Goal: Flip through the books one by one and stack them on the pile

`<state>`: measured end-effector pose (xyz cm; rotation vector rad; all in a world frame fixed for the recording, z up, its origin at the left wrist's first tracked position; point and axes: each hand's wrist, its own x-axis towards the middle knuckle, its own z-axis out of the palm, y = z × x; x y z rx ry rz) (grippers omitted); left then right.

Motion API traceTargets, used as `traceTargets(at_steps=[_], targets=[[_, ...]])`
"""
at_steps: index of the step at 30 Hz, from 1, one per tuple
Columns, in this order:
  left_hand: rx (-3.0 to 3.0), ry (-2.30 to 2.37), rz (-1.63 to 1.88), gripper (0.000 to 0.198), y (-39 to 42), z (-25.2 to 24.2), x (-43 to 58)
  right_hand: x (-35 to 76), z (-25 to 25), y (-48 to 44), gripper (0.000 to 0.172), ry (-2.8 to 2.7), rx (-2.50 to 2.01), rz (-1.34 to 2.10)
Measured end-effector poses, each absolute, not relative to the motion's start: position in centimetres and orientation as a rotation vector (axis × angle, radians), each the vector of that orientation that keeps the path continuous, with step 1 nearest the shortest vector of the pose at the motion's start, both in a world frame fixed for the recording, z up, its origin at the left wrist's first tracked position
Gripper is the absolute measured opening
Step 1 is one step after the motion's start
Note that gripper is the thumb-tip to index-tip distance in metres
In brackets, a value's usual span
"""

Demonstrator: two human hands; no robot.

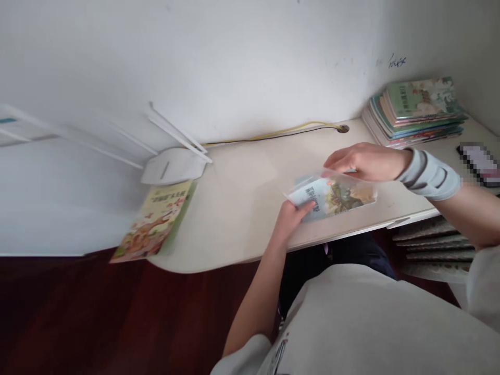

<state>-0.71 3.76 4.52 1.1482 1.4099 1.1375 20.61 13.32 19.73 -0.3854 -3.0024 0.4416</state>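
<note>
A light-blue booklet [336,199] with a dark creature pictured on its cover lies near the desk's front edge. My left hand [289,217] grips its left end, thumb on top and fingers beneath. A clear plastic cover [353,179] stands partly raised over the booklet. Its upper edge is pinched in my right hand [363,160], whose fingertips are partly hidden behind the film. A grey band circles my right wrist.
A stack of booklets [422,112] stands at the back right, near a phone [480,162]. A white router [174,166] sits at the left, with a yellow-green booklet [156,219] overhanging the desk edge. Cables [269,134] run along the wall.
</note>
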Motion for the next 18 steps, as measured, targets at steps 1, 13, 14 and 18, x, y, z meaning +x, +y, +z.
traceTargets(at_steps=[1, 13, 14, 18], targets=[[1.155, 1.422, 1.123, 0.051, 3.7, 4.6, -0.7, 19.7, 19.8, 13.4, 0.029, -3.029, -0.348, 0.401], [1.251, 1.445, 1.085, 0.036, 3.0, 4.6, -0.3, 16.9, 18.2, 12.7, 0.030, -3.001, -0.356, 0.493], [1.250, 1.445, 1.085, 0.035, 3.0, 4.5, -0.3, 17.0, 18.1, 12.5, 0.029, -2.989, -0.374, 0.508], [1.287, 1.442, 1.071, 0.035, 3.0, 4.7, -0.3, 16.9, 17.7, 12.2, 0.021, -3.020, -0.380, 0.338]])
